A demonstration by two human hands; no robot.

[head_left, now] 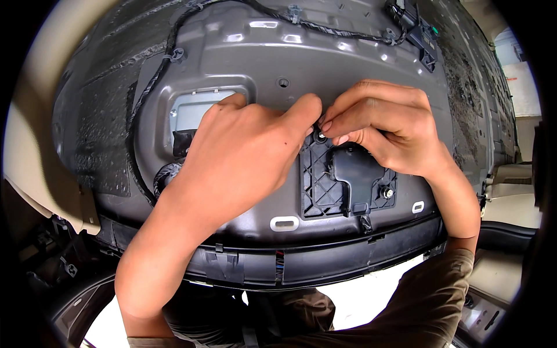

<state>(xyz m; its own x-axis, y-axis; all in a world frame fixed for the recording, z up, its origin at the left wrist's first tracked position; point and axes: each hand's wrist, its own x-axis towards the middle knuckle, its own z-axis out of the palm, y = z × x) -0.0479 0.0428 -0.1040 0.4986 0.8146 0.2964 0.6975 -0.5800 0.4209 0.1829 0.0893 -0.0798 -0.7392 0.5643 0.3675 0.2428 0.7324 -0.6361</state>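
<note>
A black plastic bracket (pixel 311 197) with a ribbed lattice lies on the grey metal floor panel, right of centre. It carries a smooth black module (pixel 355 169). At the bracket's upper left corner, my right hand (pixel 389 119) pinches a small silver fastener (pixel 322 136) between thumb and fingertips. My left hand (pixel 249 145) is just left of it, its thumb tip close to the same corner. The left fingers curl under the palm, and what they hold, if anything, is hidden. Another silver fastener (pixel 387 192) sits at the bracket's lower right corner.
A taped wiring harness (pixel 142 104) curves around the left and far side, ending at a black connector unit (pixel 420 36). A light grey metal module (pixel 194 110) sits in a recess behind my left hand. A black sill trim (pixel 336 255) runs along the near edge.
</note>
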